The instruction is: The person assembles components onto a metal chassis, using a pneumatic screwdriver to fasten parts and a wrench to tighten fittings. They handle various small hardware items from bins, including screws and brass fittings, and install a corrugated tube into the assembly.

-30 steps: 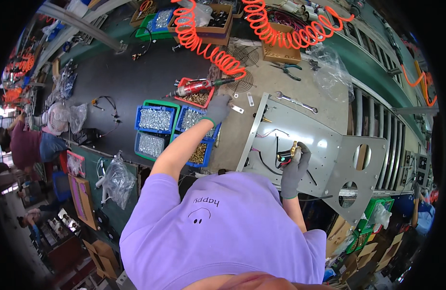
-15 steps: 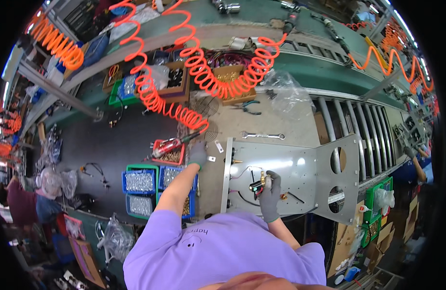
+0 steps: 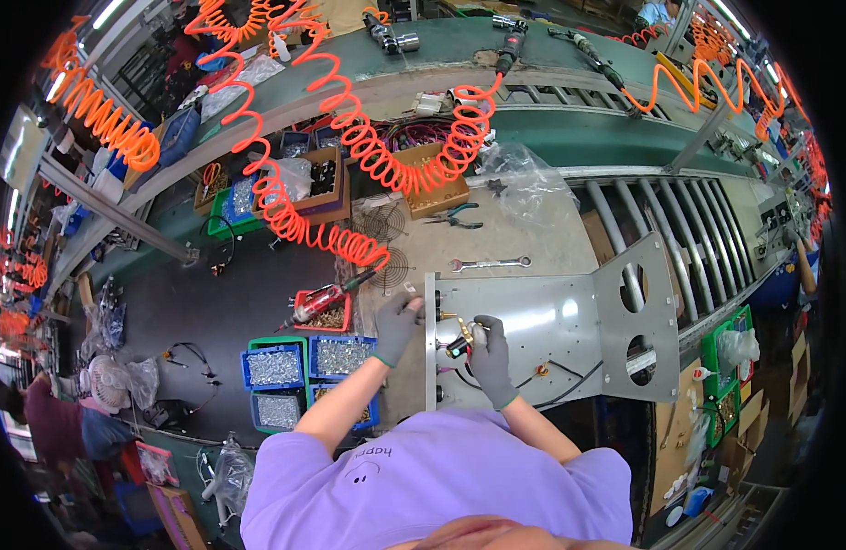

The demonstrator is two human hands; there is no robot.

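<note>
A grey metal panel with bent-up sides and large round holes lies in front of me. My right hand, in a grey glove, is closed round a small brass-and-black valve with thin wires, held over the panel's left part. My gloved left hand is at the outer side of the panel's left edge, its fingertips drawn together. Whatever they may pinch is too small to make out. Brass and black fittings stick inward from that edge. A black hose and a small brass fitting rest on the panel.
A red-and-black air screwdriver lies across a red bin of screws, on an orange coiled hose. Blue bins of small metal parts stand at my left. A wrench and pliers lie beyond the panel. Rollers run at right.
My left hand has moved right, from the small white tags to the panel's left edge, and its fingers have closed. My right hand has brought the valve left and slightly away from me.
</note>
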